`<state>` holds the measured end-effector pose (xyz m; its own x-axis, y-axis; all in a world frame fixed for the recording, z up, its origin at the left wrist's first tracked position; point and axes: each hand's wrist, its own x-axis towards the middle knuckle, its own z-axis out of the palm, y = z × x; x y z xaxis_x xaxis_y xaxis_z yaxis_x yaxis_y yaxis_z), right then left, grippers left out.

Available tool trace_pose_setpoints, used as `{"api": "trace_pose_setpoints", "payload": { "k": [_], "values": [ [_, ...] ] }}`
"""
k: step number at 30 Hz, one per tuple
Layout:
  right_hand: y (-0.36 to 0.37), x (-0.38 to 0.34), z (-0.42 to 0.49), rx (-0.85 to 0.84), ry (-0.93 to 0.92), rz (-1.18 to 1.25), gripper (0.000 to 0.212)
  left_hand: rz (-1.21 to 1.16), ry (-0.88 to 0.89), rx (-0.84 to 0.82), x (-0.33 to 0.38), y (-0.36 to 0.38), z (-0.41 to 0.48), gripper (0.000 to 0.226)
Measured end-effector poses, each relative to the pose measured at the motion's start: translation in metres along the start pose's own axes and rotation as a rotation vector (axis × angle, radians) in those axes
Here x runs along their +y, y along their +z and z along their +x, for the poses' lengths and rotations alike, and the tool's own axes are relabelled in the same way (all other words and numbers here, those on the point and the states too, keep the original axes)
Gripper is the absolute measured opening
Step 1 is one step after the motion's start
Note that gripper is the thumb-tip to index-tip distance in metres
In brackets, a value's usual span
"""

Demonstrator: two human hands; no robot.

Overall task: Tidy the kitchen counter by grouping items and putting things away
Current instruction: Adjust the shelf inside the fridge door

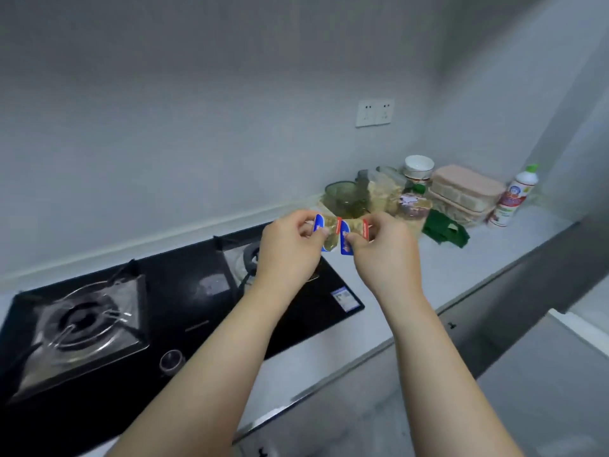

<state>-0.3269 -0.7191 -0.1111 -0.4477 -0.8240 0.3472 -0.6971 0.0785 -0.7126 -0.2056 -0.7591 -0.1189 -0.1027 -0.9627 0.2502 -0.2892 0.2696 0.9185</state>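
Two small packets, each with a blue end and a red strip, are held up side by side over the far right corner of the black gas stove [184,301]. The left packet [320,225] is pinched in the left hand [290,249], whose grip is narrow, thumb and fingertips closed on the wrapper. The right packet [348,237] is pinched the same way in the right hand [385,255], thumb pressed on its blue end. The two packets touch or nearly touch at their inner edges; I cannot tell which. Both forearms reach in from the near edge, above the stove and the pale table [461,268].

Far right on the table, against the wall, stands a cluster of things: a green glass bowl [346,197], a clear bag of pale dry food [385,189] just right of it, a jar [413,207], and a white bowl [419,163] stacked on other dishes behind. Right of these sit stacked pink lidded boxes [464,192], then a white bottle [514,196] with a green cap. A crumpled green bag [445,230] lies in front of the boxes. A double wall socket [374,113] is on the wall above.
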Motion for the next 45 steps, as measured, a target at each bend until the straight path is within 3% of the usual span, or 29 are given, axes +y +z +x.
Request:
{"api": "trace_pose_setpoints", "payload": {
  "k": [8, 11, 25, 37, 45],
  "values": [
    [0.071, -0.101, -0.131, -0.282, -0.199, 0.095, 0.014, 0.115, -0.142, 0.260, -0.047, -0.166, -0.117, 0.021],
    [0.097, -0.140, -0.167, -0.377, -0.240, 0.129, 0.013, 0.156, -0.176, 0.356, -0.058, -0.222, -0.150, 0.010],
    [0.269, -0.284, -0.246, -0.837, -0.359, 0.312, 0.008, 0.219, -0.446, 0.741, -0.132, -0.410, -0.203, 0.013],
    [0.397, -0.374, -0.298, -1.175, -0.501, 0.286, 0.008, 0.281, -0.699, 0.924, -0.200, -0.523, -0.214, 0.013],
    [0.444, -0.418, -0.361, -1.312, -0.576, 0.219, 0.010, 0.156, -0.761, 1.006, -0.229, -0.582, -0.259, 0.012]
  ]
}}
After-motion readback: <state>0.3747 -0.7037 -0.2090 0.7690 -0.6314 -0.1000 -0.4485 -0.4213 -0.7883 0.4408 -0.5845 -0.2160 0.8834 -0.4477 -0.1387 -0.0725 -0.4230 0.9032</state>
